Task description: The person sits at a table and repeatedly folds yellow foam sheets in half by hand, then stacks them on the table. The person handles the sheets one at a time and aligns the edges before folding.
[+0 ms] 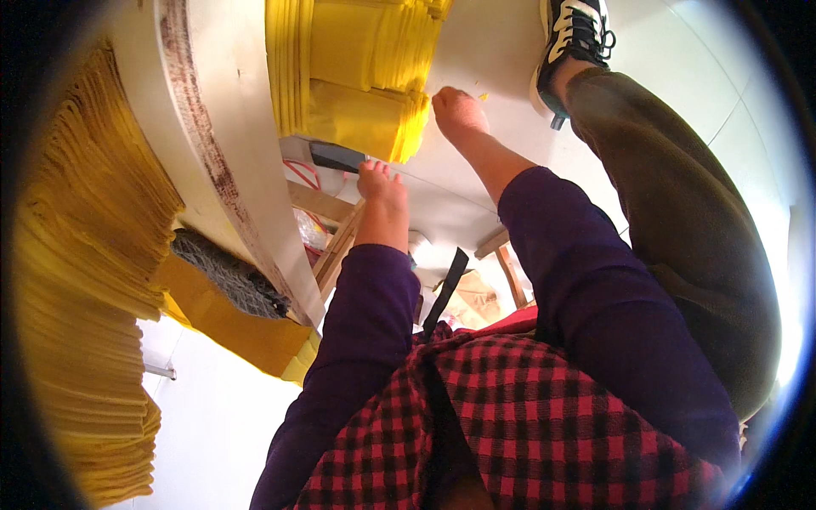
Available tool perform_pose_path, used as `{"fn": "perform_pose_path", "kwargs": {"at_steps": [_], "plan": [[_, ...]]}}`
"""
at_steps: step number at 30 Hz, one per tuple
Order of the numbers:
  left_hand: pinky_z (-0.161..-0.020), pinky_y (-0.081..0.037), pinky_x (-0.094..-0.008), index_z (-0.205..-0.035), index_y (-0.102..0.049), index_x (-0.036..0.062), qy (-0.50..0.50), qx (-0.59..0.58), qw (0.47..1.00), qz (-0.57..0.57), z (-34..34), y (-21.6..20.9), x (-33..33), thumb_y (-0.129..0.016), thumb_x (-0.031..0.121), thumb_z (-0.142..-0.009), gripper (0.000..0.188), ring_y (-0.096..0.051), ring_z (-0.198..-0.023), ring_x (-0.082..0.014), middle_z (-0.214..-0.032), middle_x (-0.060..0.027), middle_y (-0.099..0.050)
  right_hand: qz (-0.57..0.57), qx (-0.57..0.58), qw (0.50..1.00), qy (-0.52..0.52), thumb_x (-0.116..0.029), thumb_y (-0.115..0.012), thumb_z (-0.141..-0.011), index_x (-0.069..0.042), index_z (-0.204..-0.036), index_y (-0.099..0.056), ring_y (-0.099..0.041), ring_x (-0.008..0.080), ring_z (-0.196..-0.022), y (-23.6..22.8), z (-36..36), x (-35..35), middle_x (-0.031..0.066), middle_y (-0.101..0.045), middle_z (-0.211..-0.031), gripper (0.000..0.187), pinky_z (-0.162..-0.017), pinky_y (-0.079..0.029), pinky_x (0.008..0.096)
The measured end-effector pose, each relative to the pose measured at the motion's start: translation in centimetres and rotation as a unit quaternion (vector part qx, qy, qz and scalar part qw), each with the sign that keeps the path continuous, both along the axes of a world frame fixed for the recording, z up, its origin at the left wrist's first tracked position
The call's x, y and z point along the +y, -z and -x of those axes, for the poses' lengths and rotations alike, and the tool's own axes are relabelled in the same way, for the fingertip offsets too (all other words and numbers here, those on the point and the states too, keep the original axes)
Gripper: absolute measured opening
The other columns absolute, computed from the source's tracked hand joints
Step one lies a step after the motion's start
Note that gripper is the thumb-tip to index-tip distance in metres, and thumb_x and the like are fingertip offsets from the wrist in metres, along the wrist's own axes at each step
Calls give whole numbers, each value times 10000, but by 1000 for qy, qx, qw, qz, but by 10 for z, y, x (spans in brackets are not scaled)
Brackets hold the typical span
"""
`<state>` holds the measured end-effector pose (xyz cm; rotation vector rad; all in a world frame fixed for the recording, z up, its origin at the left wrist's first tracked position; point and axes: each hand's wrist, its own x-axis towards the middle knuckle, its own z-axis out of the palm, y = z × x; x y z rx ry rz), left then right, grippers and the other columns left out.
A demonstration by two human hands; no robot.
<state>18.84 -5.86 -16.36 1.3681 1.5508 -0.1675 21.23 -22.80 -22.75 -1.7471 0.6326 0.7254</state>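
A tall bundle of folded yellow cloth point(348, 106) lies at the top centre, its layers showing along the left side and the right edge. My left hand point(384, 183) is just below its near edge, with fingers slightly spread and pointing up toward it. Whether those fingertips touch the cloth I cannot tell. Close beside the bundle's right edge is my right hand point(459, 112), its fingers curled in. The back of that hand hides whatever may be between the fingers.
A big stack of yellow-orange cloth point(76, 280) fills the left side. Between it and me runs a pale wooden beam point(225, 161) with dark stains, near a grey fuzzy roll point(229, 272). My shoe point(575, 38) rests on the tiled floor point(680, 64), right. Wooden legs point(510, 276) stand below.
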Motion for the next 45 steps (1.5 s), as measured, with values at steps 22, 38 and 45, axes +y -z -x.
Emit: {"fn": "perform_pose_path", "kwargs": {"at_steps": [22, 38, 45], "plan": [[-1024, -347, -418, -1297, -435, 49, 135, -129, 980, -64, 35, -89, -11, -419, 354, -951, 461, -456, -1203, -248, -1319, -119, -449, -468, -154, 834, 248, -337, -842, -655, 26, -1259, -470, -580, 282, -1104, -76, -109, 110, 174, -589, -1207, 798, -937, -458, 353], [-983, -379, -422, -1263, -469, 34, 125, -80, 989, -28, 72, -101, 18, -447, 355, -948, 450, -480, -1175, -250, -1341, -115, -426, -473, 51, 846, 240, -291, -685, -807, 6, -1162, -601, -628, 259, -932, -85, -119, 115, 135, -657, -1070, 470, -834, -478, 338], [-986, -371, -412, -1288, -456, 36, 171, -88, 981, -22, 64, -119, 1, -414, 393, -967, 482, -474, -1165, -242, -1323, -107, -433, -383, 20, 901, 201, -479, -760, -682, 80, -1229, -500, -559, 306, -1124, -90, -114, 101, 234, -558, -1223, 823, -939, -444, 336]]}}
